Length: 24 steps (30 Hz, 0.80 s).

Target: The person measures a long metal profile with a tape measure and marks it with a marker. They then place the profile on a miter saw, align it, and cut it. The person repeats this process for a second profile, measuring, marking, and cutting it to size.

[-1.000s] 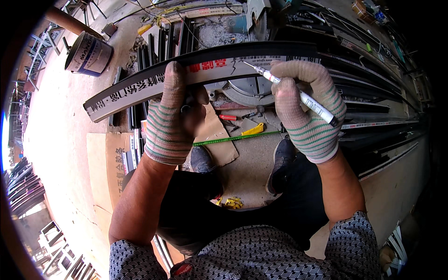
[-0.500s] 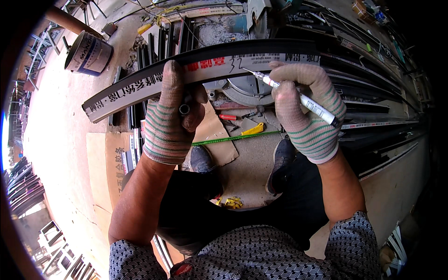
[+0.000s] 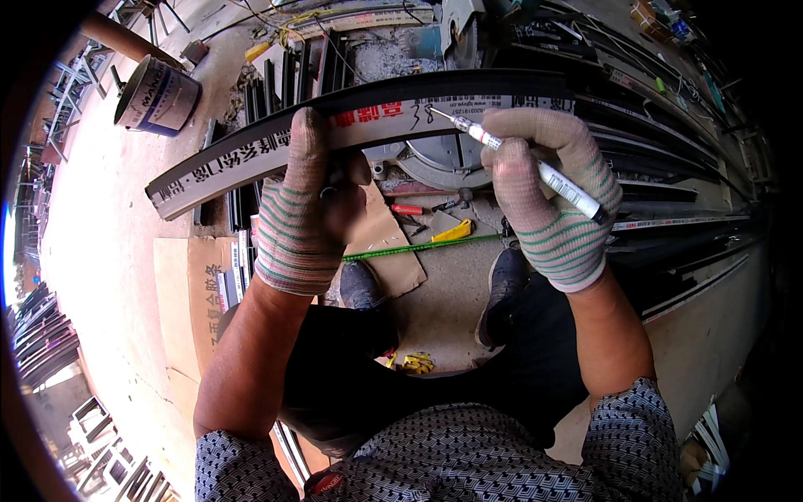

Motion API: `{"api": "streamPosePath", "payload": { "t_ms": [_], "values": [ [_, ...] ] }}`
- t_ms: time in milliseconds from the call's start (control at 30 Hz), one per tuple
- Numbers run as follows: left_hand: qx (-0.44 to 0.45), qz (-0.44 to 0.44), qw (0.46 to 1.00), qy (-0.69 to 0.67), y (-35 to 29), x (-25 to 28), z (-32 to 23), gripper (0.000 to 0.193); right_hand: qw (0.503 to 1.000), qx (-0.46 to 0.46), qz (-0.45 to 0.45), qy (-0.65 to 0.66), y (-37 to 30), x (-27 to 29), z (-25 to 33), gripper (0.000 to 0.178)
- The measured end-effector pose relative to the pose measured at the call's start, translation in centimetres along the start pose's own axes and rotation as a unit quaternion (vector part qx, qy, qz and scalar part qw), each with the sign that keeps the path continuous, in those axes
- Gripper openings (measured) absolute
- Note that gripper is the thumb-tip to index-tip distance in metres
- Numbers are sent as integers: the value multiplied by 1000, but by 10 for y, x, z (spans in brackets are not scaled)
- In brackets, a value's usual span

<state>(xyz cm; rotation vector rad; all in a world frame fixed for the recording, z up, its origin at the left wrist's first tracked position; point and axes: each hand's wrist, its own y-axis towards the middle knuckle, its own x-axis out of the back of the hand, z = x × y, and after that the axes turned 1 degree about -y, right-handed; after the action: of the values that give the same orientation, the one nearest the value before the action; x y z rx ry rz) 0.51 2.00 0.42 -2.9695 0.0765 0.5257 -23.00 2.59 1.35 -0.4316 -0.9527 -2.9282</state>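
Note:
A long dark metal profile, its face covered by a white printed film, lies across the view at a slant. My left hand, in a striped knit glove, is closed on it, thumb along the printed face. A small dark tube-like end, perhaps a pen cap, shows among its fingers. My right hand, gloved alike, pinches a white marker pen. The pen's thin tip touches the film beside fresh black handwritten marks. The right fingertips are close to the profile's right part.
Behind the profile stands a miter saw. On the ground lie a yellow-handled knife, a red-handled tool, a green strip and cardboard. A bucket stands at left; dark profiles are stacked at right.
The pen tip has moved slightly left and down the film's surface, and the second handwritten mark has gained more strokes. My left hand and the profile have barely moved.

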Motion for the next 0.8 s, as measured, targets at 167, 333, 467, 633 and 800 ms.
{"api": "streamPosePath", "payload": {
  "t_ms": [167, 333, 467, 633, 800],
  "values": [
    [12, -7, 1000, -24, -1, -2, -3, 44, 1000, 4, -14, 9, 0, 2, -2, 13],
    [4, -7, 999, -33, -1, -3, -2, 44, 1000, -3, -21, -5, 0, 1, -1, 13],
    [-11, -4, 1000, -11, 0, 0, -1, 43, 1000, -1, -19, -6, 0, -2, -2, 13],
    [-29, -46, 987, 149, 6, 19, 2, 26, 999, 30, -9, -14, 1, 0, -5, 12],
    [-58, -52, 948, 309, 11, 29, 10, 32, 1000, 17, -4, 10, 0, 0, -6, 12]
  ]
}}
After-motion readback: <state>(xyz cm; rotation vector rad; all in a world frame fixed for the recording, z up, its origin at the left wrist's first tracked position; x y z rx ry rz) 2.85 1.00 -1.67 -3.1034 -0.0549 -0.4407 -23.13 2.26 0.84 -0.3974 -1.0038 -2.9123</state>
